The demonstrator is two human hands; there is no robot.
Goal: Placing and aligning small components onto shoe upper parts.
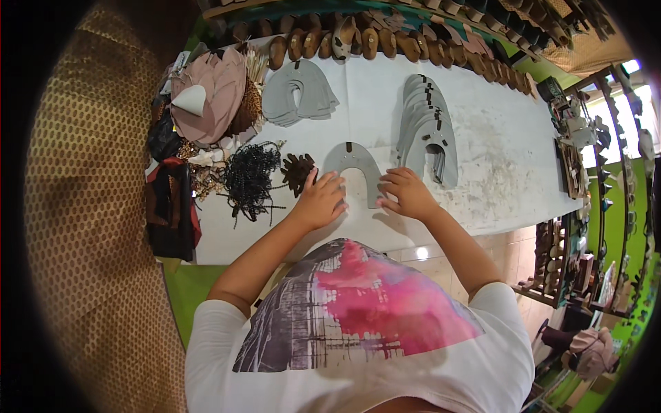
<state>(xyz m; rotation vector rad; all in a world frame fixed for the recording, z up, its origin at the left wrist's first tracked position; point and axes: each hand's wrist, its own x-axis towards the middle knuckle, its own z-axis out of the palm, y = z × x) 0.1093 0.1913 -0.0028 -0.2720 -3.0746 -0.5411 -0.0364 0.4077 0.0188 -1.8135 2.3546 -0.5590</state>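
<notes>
A grey U-shaped piece (358, 157) with a small dark brown tab at the top of its curve lies flat on the white tabletop in front of me. My left hand (321, 199) rests by its left leg with the fingers stretched out, hiding that leg's end. At the right leg is my right hand (407, 195), its fingers apart and the tips at or beside the edge. Contact there is hard to make out. Just left of the piece sits a small heap of dark brown strips (297, 172).
An overlapping row of grey U-shaped pieces with dark tabs (425, 117) lies to the right. Another grey stack (279, 93) is farther left. Black beaded strands (251, 180), pinkish sheets (213, 82) and a black bag (169, 237) crowd the left. Wooden shoe lasts (370, 43) line the far edge.
</notes>
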